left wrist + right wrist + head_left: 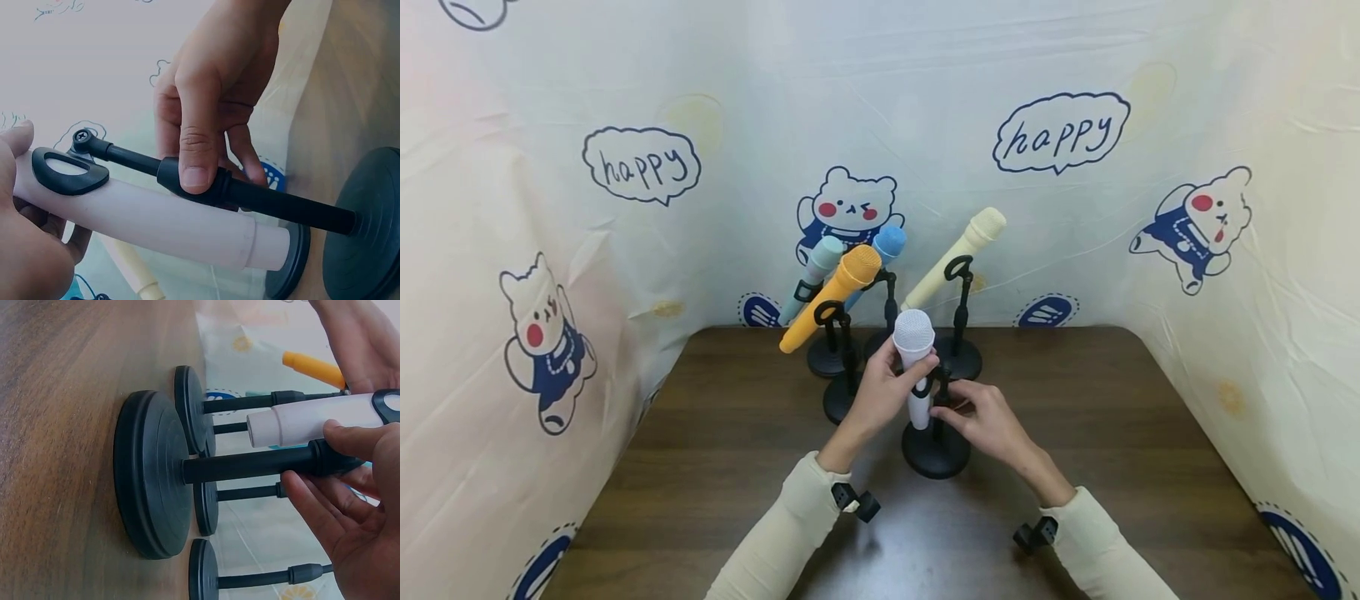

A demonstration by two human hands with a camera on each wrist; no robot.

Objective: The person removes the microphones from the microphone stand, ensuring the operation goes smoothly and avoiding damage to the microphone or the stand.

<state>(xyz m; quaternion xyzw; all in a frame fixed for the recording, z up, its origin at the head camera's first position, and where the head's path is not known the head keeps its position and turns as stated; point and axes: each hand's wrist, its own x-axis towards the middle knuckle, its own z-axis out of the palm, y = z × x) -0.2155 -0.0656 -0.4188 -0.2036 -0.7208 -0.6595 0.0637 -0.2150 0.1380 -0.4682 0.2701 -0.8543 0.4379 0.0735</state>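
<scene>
A white microphone (919,407) sits in the black clip of a microphone stand (936,457), tilted with its mesh head up. My left hand (880,385) grips the microphone just under its head, thumb across the front. On the stand's pole, my right hand (988,417) pinches the thicker collar between thumb and fingers, as the left wrist view shows with the right hand (215,94) around the black pole (294,203). The microphone's lower end hangs beside the pole, above the round base (150,475). Its head lies outside both wrist views.
Behind stand several more stands with microphones: orange (831,298), teal (812,279), blue (890,242) and pale yellow (955,258). All are on a brown wooden table (722,475). A printed cloth (925,100) hangs around the back and sides.
</scene>
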